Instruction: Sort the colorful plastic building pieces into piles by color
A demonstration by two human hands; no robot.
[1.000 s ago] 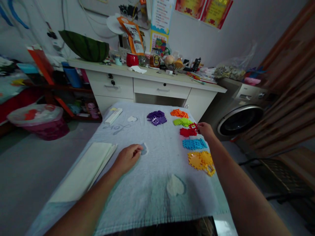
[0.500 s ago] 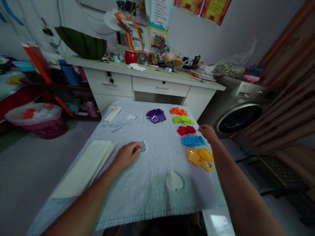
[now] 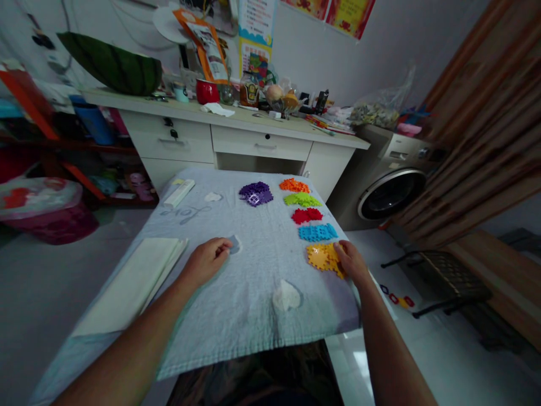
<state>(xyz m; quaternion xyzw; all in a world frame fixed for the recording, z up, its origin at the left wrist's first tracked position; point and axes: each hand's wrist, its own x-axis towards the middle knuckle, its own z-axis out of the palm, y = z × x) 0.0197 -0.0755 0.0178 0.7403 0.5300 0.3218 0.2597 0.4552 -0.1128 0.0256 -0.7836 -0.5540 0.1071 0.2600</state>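
My left hand (image 3: 208, 260) rests on the cloth-covered table with its fingers curled together. A small grey-blue patch with a white edge (image 3: 235, 244) shows at its fingertips; whether this is a loose thing or part of the cloth's pattern I cannot make out. At the right edge, my right hand (image 3: 351, 261) has its bent fingers on the yellow interlocking plastic pieces (image 3: 322, 256), covering their right end. Behind these lie blue pieces (image 3: 318, 232), red pieces (image 3: 307, 215), lime-green pieces (image 3: 302, 199) and orange pieces (image 3: 293, 185). A purple pile (image 3: 256, 193) sits farther left.
A folded cream cloth (image 3: 127, 287) and a white narrow box (image 3: 180, 193) lie on the table's left side. Beyond stands a white cluttered desk (image 3: 186, 131), with a washing machine (image 3: 382, 186) to its right. A dark stool (image 3: 448, 276) is on the floor at right.
My right hand has come nearer, from beside the red and blue pieces onto the yellow ones. The whole view has shifted rightward. My left hand stays by the same patch.
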